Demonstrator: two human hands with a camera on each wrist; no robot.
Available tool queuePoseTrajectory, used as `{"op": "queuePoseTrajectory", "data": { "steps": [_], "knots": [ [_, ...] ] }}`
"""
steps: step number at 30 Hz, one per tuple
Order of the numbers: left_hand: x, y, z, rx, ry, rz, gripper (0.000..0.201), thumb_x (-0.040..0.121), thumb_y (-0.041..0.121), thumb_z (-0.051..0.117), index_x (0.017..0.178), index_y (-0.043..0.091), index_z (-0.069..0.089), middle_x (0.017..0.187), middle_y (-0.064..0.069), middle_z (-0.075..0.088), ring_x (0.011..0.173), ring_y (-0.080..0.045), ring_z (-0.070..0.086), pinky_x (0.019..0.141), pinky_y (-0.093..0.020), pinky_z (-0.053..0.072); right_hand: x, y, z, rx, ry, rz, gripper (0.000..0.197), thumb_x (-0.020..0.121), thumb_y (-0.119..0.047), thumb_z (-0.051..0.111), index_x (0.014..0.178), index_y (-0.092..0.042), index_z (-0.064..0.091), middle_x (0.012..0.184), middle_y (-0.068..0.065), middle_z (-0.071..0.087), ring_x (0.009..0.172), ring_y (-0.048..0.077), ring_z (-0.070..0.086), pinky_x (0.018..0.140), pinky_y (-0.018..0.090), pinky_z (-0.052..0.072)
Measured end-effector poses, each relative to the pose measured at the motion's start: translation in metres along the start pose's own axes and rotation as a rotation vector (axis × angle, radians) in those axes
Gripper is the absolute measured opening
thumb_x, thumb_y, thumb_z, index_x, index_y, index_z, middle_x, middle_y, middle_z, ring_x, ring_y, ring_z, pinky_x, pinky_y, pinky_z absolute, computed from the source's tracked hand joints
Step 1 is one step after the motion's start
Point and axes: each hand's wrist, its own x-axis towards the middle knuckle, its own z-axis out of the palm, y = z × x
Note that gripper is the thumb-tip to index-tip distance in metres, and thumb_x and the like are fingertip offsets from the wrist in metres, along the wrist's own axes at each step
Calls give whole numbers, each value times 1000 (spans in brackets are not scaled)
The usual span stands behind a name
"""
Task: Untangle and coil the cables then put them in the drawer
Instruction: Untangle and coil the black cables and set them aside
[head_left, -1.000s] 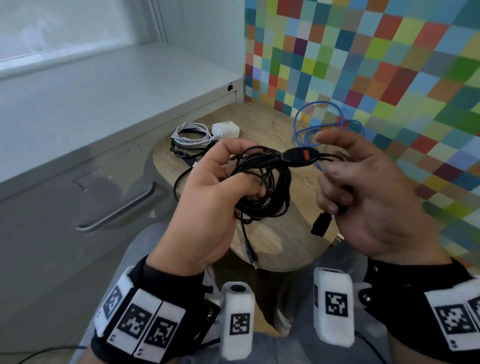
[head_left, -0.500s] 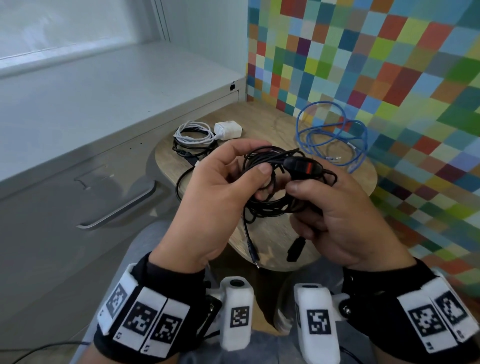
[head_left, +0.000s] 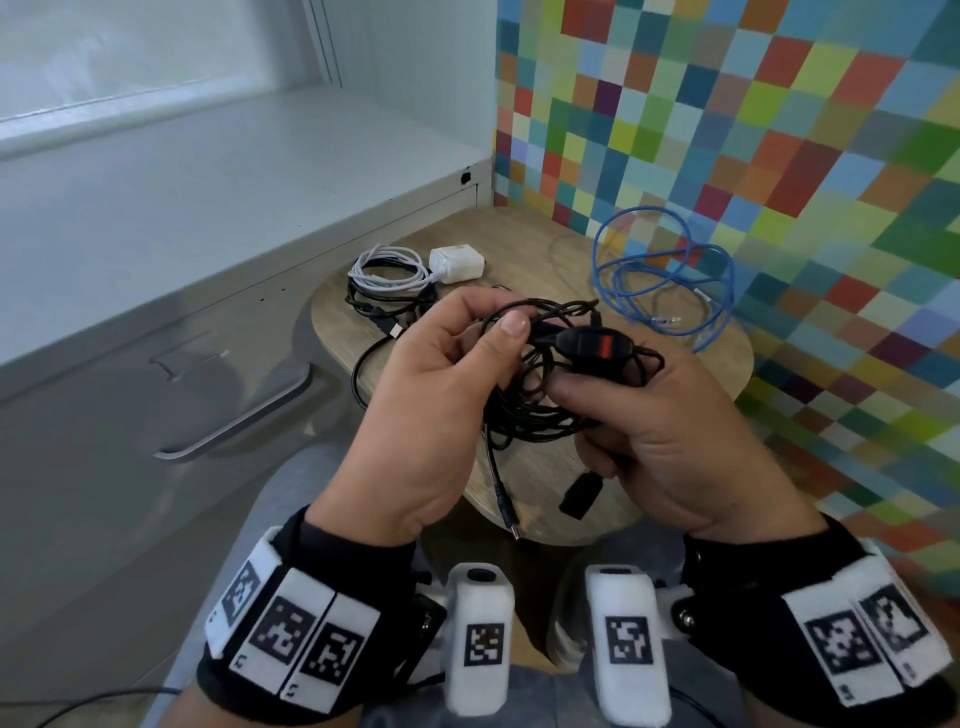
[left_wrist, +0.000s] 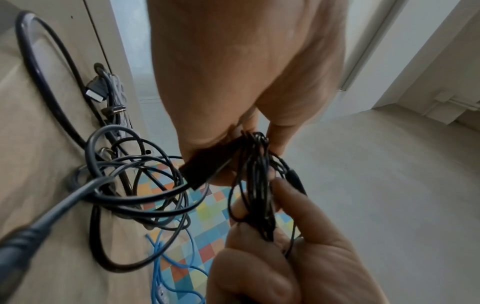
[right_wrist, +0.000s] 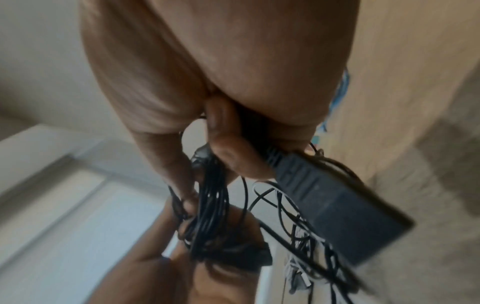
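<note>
While held above the round wooden table (head_left: 530, 478) at frame centre: black cable bundle (head_left: 524, 410), gripped from both sides.

Left hand (head_left: 441, 415) curled round left side of bundle, thumb pressed on top strands; right hand (head_left: 670, 441) curled round right side, fingers clamped on strands and on black plug (head_left: 582, 496) hanging below. Inline switch (head_left: 597, 345), black with red mark, atop bundle between the hands. Loose end with small connector (head_left: 511, 525) dangling at lower centre. On table, upper left: coiled white cable (head_left: 387, 270) touching white charger (head_left: 457, 264), over further black cables (head_left: 374, 306). Upper right: loose blue cable (head_left: 665, 275). Grey drawer handle (head_left: 244, 415) at left of frame, drawer closed.
</note>
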Motion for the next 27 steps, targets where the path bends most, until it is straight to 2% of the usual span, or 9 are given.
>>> {"op": "queuePoseTrajectory", "data": {
  "steps": [4,7,9,10,13,16,19,24,27],
  "knots": [
    [-2,0,-1,-93,-78,-25,19,87,1,62,105,8,61,79,-5,61,57,-11,46,66,-31,35,3,2,5,-85,194,-78,26,91,-3,72,77,-24,76,65,2,62,51,22,40,39,25,29],
    [0,1,-3,53,-130,-29,40,79,-8,64,116,8,62,89,-7,68,78,-17,61,81,-35,51,2,4,8,-11,254,-60,33,97,-4,64,74,-26,74,68,1,65,52,13,50,38,25,33],
    [2,2,-2,216,-132,2,41,84,-10,69,122,7,63,99,-7,72,93,-21,65,95,-44,54,1,4,10,70,238,-36,28,99,-5,61,78,-21,71,67,0,64,48,6,51,38,23,32],
    [3,1,-2,290,-113,19,39,88,-10,70,122,7,64,100,-7,73,94,-19,66,95,-43,55,1,4,10,108,224,-26,24,99,-4,60,81,-17,68,66,0,62,43,3,49,38,21,31],
    [3,1,-1,355,-44,50,23,94,-5,65,111,9,69,82,-5,70,71,-15,62,65,-27,49,-2,1,7,149,169,-3,18,98,2,56,87,-10,64,65,1,60,35,1,45,38,19,28],
    [4,-2,0,270,29,15,9,96,-6,60,102,-2,66,66,-7,56,53,-13,43,50,-26,33,-2,3,5,38,111,-40,25,93,4,64,90,-19,73,67,-1,64,40,5,47,40,21,28],
    [3,-4,0,155,78,-6,5,90,-6,66,94,-3,64,68,-9,56,49,-10,42,45,-21,30,1,6,5,-98,83,-75,24,84,-3,79,88,-27,77,72,4,67,57,25,46,38,22,26],
    [2,2,-1,18,65,-23,4,80,1,62,80,5,62,63,-10,57,52,-17,51,46,-19,29,2,6,-10,160,-17,43,16,83,-10,71,97,-18,74,79,22,57,32,4,28,38,17,20],
    [2,8,-5,-14,96,-48,15,88,-4,60,78,7,57,69,-15,64,45,-11,40,46,-19,27,3,2,-22,170,-15,2,22,79,-11,71,98,-20,74,88,11,65,36,6,25,40,17,20]
  ]
}}
